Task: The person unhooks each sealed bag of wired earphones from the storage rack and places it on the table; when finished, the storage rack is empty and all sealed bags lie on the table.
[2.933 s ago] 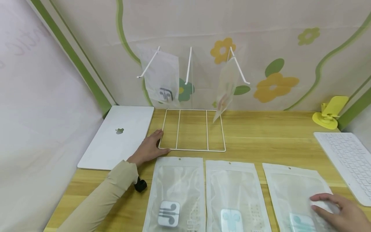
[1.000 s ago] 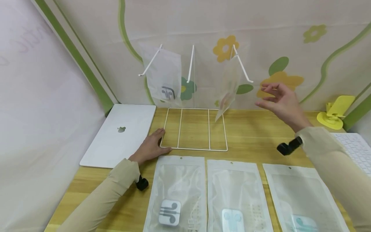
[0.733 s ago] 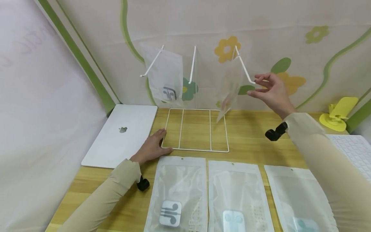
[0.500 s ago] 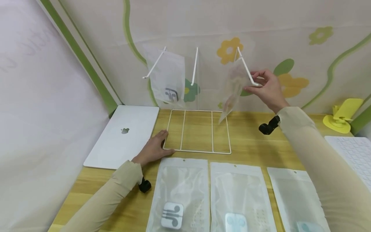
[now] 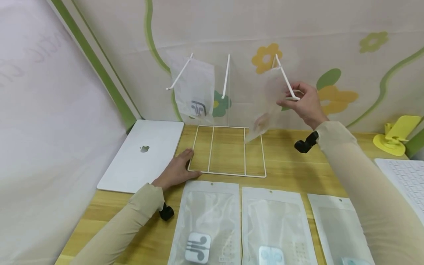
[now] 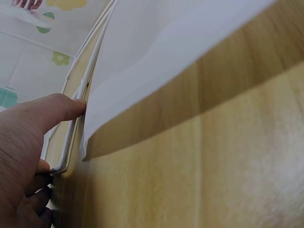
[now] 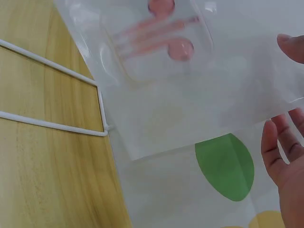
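Observation:
In the head view my left hand (image 5: pixel 177 170) holds the near left corner of the white wire rack (image 5: pixel 226 173); the left wrist view shows the thumb against its wire. My right hand (image 5: pixel 306 103) is beside the tip of the right hook (image 5: pixel 287 81), gripping the side edge of the hanging clear bag (image 5: pixel 269 95) with pink earphones. In the right wrist view the thumb lies over this bag (image 7: pixel 190 104), with fingers partly behind it. Another bag (image 5: pixel 195 84) with dark earphones hangs from the left hook (image 5: pixel 180 73). The middle hook (image 5: pixel 226 75) holds no bag.
Three bags lie along the near side: left (image 5: pixel 215 206), middle (image 5: pixel 273 217), right (image 5: pixel 338 221). A silver laptop (image 5: pixel 142 158) is at the left. A yellow stand (image 5: pixel 394 136) and a white keyboard (image 5: pixel 404 180) are at the right.
My right hand has left the right flat bag, risen to the right hook and taken hold of the hanging bag, which has turned more face-on. The left hand has stayed on the rack.

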